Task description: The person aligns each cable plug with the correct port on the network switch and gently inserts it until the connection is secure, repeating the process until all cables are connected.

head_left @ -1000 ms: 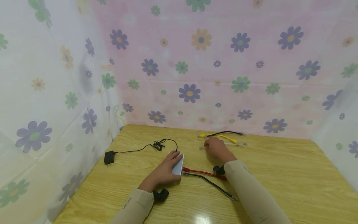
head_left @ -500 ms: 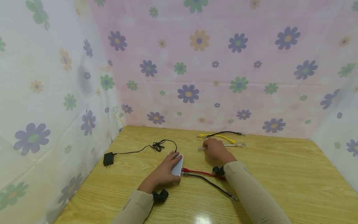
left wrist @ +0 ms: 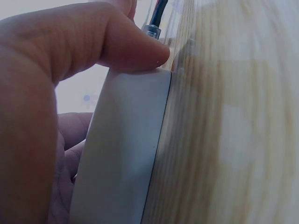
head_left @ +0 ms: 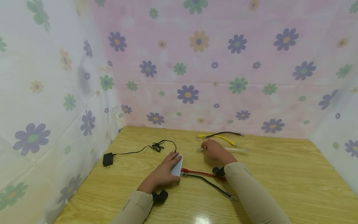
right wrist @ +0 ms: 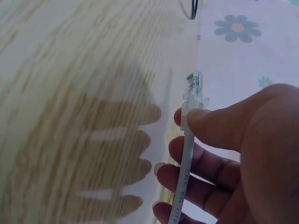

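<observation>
Plug [right wrist: 192, 91] of white cable [right wrist: 184, 175] in narrow pinch of right hand [head_left: 216, 151], left hand [head_left: 164, 172] around white box [left wrist: 124, 140].

Head view: from above, forward and down; wrist views: low, close; table [head_left: 296, 174] shared.

A screened-off booth [head_left: 64, 93]; flowered sheets [head_left: 209, 73] enclose a wood-grain worktop [head_left: 282, 177] on three sides; whether it stands in a home or office is unclear
</observation>
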`<state>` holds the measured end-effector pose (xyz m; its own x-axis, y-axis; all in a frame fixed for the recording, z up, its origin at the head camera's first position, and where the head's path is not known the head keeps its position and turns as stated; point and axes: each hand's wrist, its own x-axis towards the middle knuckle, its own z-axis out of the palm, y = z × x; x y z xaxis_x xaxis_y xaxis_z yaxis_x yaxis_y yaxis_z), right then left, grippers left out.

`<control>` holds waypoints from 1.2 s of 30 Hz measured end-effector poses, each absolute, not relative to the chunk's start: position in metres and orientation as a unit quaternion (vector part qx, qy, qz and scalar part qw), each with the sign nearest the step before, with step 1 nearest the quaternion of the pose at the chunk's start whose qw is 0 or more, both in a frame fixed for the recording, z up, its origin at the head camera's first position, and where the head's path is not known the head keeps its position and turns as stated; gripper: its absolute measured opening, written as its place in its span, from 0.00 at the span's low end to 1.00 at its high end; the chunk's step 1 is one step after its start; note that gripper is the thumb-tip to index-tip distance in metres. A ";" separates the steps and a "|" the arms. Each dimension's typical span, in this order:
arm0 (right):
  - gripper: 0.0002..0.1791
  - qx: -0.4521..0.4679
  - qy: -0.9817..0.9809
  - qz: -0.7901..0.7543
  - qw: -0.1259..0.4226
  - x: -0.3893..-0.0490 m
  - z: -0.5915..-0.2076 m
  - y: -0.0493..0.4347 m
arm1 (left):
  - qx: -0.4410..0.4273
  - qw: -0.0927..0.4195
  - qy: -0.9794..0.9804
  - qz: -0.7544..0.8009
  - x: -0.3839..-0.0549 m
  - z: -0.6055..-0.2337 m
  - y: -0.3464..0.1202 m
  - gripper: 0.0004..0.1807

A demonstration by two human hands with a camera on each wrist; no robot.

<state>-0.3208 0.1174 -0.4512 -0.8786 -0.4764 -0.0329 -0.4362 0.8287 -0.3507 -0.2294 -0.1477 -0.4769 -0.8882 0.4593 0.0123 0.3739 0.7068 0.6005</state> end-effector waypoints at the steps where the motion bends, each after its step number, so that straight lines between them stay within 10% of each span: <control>1: 0.14 -0.239 0.954 -0.170 0.059 -0.320 -0.451 0.117 | 0.226 0.070 0.921 0.309 -0.229 -0.477 -0.148 0.50; 36: 0.11 -0.223 0.944 -0.233 0.073 -0.300 -0.448 0.110 | 0.224 0.066 0.924 0.304 -0.228 -0.475 -0.148 0.50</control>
